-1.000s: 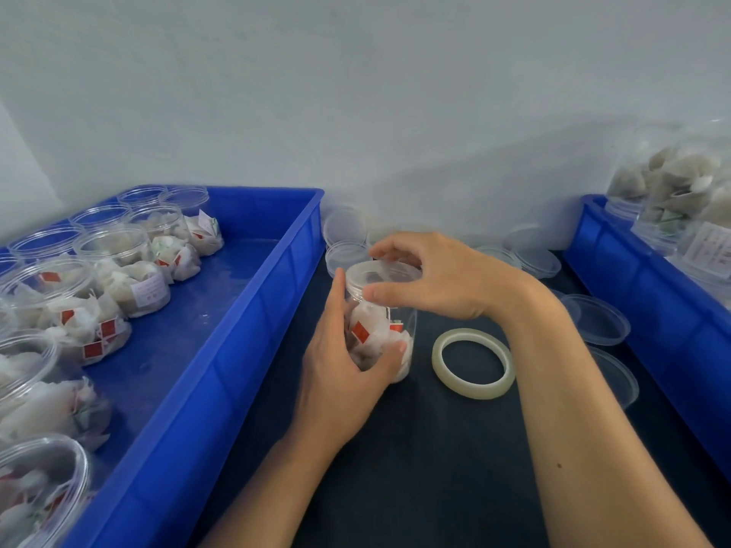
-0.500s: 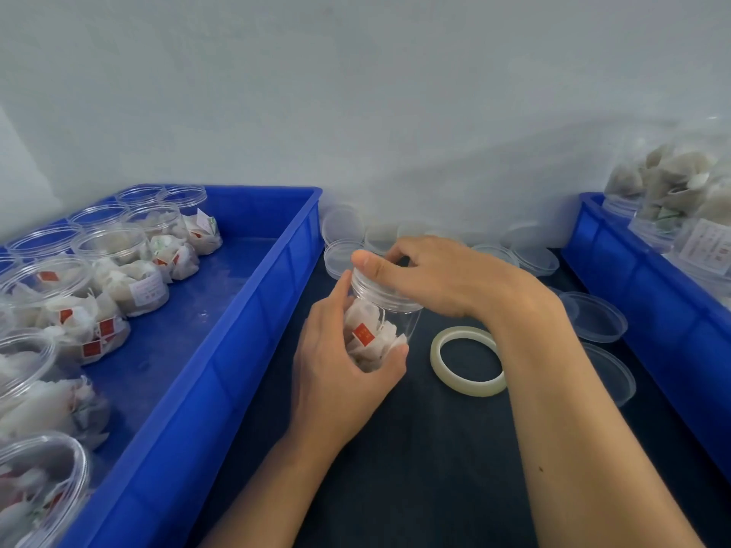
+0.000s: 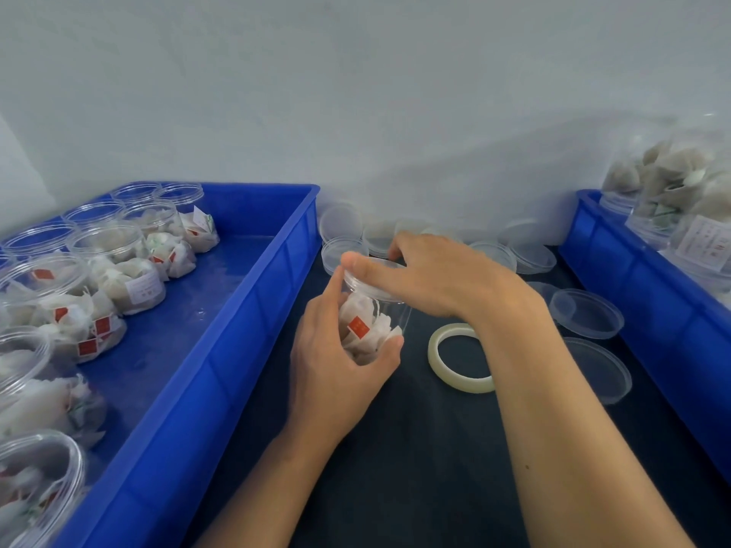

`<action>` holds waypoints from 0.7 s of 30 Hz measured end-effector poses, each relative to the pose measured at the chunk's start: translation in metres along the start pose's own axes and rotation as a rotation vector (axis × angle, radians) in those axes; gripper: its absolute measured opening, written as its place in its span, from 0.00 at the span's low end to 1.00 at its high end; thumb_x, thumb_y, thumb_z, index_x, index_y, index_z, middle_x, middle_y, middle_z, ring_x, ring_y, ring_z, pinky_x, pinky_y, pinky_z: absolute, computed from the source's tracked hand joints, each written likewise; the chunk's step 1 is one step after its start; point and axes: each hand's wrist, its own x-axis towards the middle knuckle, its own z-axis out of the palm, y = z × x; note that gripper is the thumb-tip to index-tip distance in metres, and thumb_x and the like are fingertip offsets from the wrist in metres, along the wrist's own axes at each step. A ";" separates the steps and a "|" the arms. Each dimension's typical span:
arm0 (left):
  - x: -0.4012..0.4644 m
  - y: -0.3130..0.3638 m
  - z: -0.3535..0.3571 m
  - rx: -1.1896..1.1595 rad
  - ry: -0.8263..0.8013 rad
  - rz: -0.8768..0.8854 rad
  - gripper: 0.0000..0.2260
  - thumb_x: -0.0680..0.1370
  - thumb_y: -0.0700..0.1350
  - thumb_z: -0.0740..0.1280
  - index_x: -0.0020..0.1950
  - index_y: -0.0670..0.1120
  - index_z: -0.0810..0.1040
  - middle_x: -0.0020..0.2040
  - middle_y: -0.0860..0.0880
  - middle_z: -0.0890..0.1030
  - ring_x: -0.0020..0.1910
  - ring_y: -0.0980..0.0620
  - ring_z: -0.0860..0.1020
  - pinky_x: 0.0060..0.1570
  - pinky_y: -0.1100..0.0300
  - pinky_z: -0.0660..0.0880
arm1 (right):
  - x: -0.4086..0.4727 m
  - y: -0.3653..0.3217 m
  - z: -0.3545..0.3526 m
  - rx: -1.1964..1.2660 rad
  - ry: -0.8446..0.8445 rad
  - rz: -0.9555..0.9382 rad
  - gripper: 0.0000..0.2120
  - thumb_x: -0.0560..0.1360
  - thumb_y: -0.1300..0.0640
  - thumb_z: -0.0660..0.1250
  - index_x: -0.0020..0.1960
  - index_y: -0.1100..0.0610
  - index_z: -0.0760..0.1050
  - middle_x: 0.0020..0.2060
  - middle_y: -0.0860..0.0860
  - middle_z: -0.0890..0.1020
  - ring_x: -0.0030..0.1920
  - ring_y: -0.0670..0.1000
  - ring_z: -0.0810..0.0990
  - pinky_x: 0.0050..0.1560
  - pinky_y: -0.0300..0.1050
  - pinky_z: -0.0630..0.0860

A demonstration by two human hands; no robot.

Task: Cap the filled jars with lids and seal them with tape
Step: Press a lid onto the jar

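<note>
Left hand wrapped round the jar, thumb at its 5 o'clock wall, index finger reaching up its 9 o'clock side to the rim. Right hand curled over the lid from 3 o'clock, thumb pressed along the near edge, fingers hooked over the far edge (tips hidden behind the lid). Jar stood on the dark mat, packed with white sachets bearing red tags. Tape roll lay flat at 3 o'clock of the jar, partly under the right wrist. Loose lids scattered from 12 to 3 o'clock. Open filled jars waited in the left blue bin at 9 o'clock.
</note>
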 end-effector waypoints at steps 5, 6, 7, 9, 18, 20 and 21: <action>0.000 0.001 -0.001 -0.018 0.016 -0.025 0.43 0.71 0.63 0.77 0.83 0.61 0.63 0.63 0.65 0.75 0.65 0.60 0.77 0.59 0.57 0.81 | -0.001 0.000 -0.012 0.144 -0.123 -0.141 0.35 0.78 0.38 0.66 0.82 0.41 0.60 0.77 0.43 0.70 0.73 0.47 0.72 0.64 0.45 0.67; 0.000 0.001 -0.001 -0.016 0.014 -0.027 0.43 0.71 0.64 0.77 0.83 0.61 0.63 0.63 0.66 0.75 0.65 0.61 0.77 0.59 0.58 0.80 | -0.001 0.000 -0.012 0.134 -0.132 -0.148 0.35 0.78 0.40 0.67 0.82 0.41 0.61 0.75 0.43 0.73 0.70 0.46 0.73 0.62 0.43 0.68; 0.000 0.001 -0.001 -0.018 0.009 -0.028 0.43 0.71 0.64 0.77 0.83 0.61 0.63 0.63 0.66 0.75 0.65 0.61 0.77 0.59 0.57 0.81 | 0.000 0.001 -0.010 0.117 -0.119 -0.145 0.34 0.78 0.39 0.68 0.81 0.41 0.63 0.72 0.43 0.75 0.67 0.46 0.75 0.61 0.43 0.68; 0.001 0.000 -0.001 -0.041 -0.011 -0.031 0.42 0.72 0.61 0.78 0.83 0.60 0.64 0.64 0.63 0.76 0.65 0.58 0.78 0.59 0.52 0.82 | 0.001 0.002 -0.007 0.096 -0.061 -0.119 0.35 0.74 0.32 0.68 0.78 0.43 0.68 0.64 0.41 0.76 0.61 0.46 0.75 0.57 0.44 0.70; 0.001 -0.001 -0.001 -0.082 -0.036 -0.042 0.43 0.73 0.61 0.77 0.84 0.61 0.62 0.67 0.63 0.76 0.68 0.57 0.77 0.62 0.49 0.82 | 0.003 0.009 -0.005 0.059 -0.073 -0.132 0.40 0.74 0.27 0.66 0.80 0.45 0.66 0.75 0.42 0.72 0.72 0.47 0.72 0.63 0.46 0.69; 0.001 -0.001 -0.001 -0.065 -0.041 -0.026 0.44 0.72 0.62 0.76 0.85 0.61 0.61 0.67 0.64 0.75 0.68 0.57 0.77 0.63 0.53 0.81 | 0.003 0.009 -0.006 0.079 -0.102 -0.159 0.40 0.73 0.29 0.68 0.81 0.44 0.65 0.74 0.42 0.73 0.71 0.46 0.73 0.66 0.46 0.71; 0.001 -0.001 -0.001 -0.061 -0.048 -0.024 0.43 0.72 0.61 0.76 0.84 0.61 0.61 0.67 0.64 0.76 0.68 0.58 0.77 0.62 0.57 0.80 | 0.004 0.009 -0.005 0.086 -0.096 -0.161 0.40 0.72 0.29 0.68 0.80 0.43 0.67 0.71 0.41 0.75 0.68 0.45 0.74 0.64 0.46 0.72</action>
